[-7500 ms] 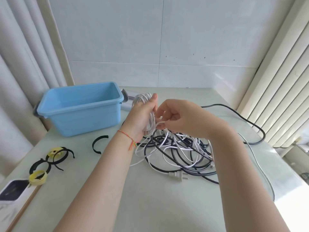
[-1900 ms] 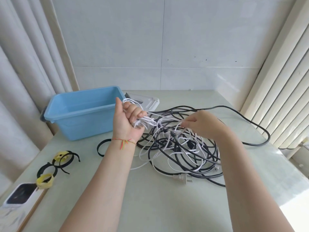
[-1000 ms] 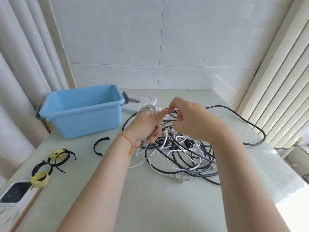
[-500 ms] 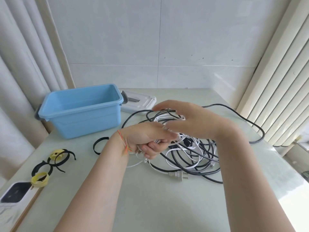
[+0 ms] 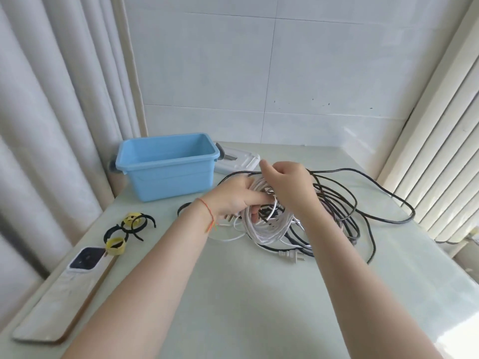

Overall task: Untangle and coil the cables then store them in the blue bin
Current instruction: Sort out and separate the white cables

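A white cable coil hangs from my left hand, whose fingers are curled through its loops. My right hand is raised just right of it and pinches a strand of the white cable near the top of the coil. Under and right of both hands lies a tangle of black cable mixed with white strands on the table. A white plug lies at the front of the tangle. The blue bin stands to the left at the back, with nothing visible inside.
Black and yellow cable ties lie left of my forearm. A phone rests on a board at the table's left edge. A white lid sits behind the bin. Curtains hang left, blinds right.
My right hand has lifted from over my left hand and now pinches a strand above the coil. The white loops hang larger from my left hand. The view shifted left.
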A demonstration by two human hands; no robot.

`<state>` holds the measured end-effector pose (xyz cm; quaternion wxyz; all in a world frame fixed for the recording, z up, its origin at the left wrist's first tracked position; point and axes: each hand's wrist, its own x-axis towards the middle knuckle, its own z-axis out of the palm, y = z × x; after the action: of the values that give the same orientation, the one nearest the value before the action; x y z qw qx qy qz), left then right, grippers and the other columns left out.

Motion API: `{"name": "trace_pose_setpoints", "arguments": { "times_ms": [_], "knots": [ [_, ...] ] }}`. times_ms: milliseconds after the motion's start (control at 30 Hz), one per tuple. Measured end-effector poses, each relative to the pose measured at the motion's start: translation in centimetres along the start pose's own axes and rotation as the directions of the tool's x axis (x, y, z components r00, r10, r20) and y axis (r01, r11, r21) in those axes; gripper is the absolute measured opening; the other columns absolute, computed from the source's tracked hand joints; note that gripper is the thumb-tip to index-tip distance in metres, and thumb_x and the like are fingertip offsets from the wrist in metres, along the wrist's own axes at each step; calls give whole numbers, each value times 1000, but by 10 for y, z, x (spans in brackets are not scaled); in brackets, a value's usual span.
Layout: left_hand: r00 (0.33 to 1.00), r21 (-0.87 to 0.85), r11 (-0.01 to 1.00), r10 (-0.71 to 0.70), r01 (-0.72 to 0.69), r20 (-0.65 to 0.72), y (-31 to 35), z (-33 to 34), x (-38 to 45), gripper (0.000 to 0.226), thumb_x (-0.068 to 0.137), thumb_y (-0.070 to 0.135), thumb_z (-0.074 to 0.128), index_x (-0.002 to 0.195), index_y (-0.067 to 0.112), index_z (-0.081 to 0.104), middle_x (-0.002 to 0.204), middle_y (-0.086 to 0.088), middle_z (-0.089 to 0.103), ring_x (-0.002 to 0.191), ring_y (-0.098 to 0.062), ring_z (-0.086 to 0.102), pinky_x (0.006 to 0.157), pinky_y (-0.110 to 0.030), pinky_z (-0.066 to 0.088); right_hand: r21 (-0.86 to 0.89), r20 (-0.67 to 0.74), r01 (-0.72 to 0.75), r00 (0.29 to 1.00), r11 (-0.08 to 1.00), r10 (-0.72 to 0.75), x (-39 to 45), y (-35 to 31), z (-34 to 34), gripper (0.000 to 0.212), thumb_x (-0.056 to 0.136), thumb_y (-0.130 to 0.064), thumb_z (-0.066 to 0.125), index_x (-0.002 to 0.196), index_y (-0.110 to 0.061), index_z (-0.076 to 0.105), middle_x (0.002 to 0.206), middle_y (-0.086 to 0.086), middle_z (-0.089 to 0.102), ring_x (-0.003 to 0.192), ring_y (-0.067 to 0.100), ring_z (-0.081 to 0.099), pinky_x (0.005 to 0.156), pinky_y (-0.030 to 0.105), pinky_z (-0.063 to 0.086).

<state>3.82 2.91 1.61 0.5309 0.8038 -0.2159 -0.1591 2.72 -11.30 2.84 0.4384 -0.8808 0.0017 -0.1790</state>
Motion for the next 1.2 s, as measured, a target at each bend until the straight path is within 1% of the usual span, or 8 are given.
{"name": "trace_pose_setpoints", "arguments": {
  "times_ms": [133, 267, 400, 567, 667, 800, 1000, 1200],
  "knots": [
    [968, 314, 948, 29, 52, -248, -14, 8, -11, 26, 91, 36, 61, 70, 22, 55, 61, -2, 69, 65, -19, 67, 68, -31, 49, -58, 10, -72, 997, 996, 73, -3, -5, 21, 50, 90, -36, 56, 54, -16, 28, 48, -2, 24, 46, 14, 21, 45, 27, 19],
    [878, 557, 802, 89, 217, -470, -31, 2, -24, 23, 90, 30, 54, 69, 21, 50, 66, 1, 55, 74, -28, 56, 63, -30, 39, -132, 89, -95, 990, 987, 107, -8, -16, 48, 50, 89, -35, 55, 51, -17, 29, 43, -4, 26, 46, 16, 25, 48, 30, 23],
    [869, 78, 985, -97, 154, -485, -48, -11, -26, 21, 85, 20, 52, 70, 9, 61, 59, -5, 65, 59, -27, 62, 64, -34, 54, -154, 172, -45, 982, 987, 72, -9, -35, 75, 53, 92, -44, 54, 54, -15, 32, 48, 0, 32, 49, 18, 32, 50, 31, 28],
    [722, -64, 980, -184, 190, -667, -82, -48, -40, 34, 92, 27, 55, 61, 15, 48, 59, -4, 50, 63, -30, 47, 60, -33, 38, 82, 178, -206, 966, 975, 190, 3, -32, 98, 29, 98, -17, 38, 81, -5, 58, 76, 10, 64, 63, 20, 59, 65, 31, 52],
    [615, -175, 964, -263, 202, -743, -103, -72, -48, 36, 92, 29, 56, 61, 14, 45, 59, -5, 45, 61, -27, 41, 58, -32, 35, -57, 345, -171, 921, 984, 180, 4, -20, 123, 28, 87, 1, 40, 86, -7, 67, 75, 7, 67, 62, 21, 61, 67, 36, 56],
    [554, -272, 945, -326, 180, -766, -112, -87, -50, 35, 88, 34, 57, 60, 15, 45, 56, -5, 45, 57, -27, 44, 59, -34, 42, -316, 477, 77, 875, 946, 88, -6, -14, 156, 9, 86, -13, 65, 91, -12, 72, 88, 4, 70, 84, 24, 62, 67, 28, 45],
    [589, -400, 904, -406, 148, -699, -116, -93, -51, 25, 79, 21, 65, 66, 12, 46, 52, -7, 45, 44, -24, 44, 49, -26, 42, -317, 459, 126, 888, 940, 36, -10, -9, 167, 30, 84, -6, 57, 61, -27, 57, 68, -3, 56, 71, 24, 51, 56, 26, 39],
    [727, -550, 831, -424, 76, -540, -104, -90, -45, 24, 83, 14, 67, 64, 9, 52, 49, -4, 52, 40, -19, 56, 52, -24, 48, -166, 312, -7, 948, 986, 59, 2, -3, 136, 6, 90, -18, 56, 89, -14, 60, 75, 4, 70, 59, 17, 64, 57, 28, 48]
  ]
}}
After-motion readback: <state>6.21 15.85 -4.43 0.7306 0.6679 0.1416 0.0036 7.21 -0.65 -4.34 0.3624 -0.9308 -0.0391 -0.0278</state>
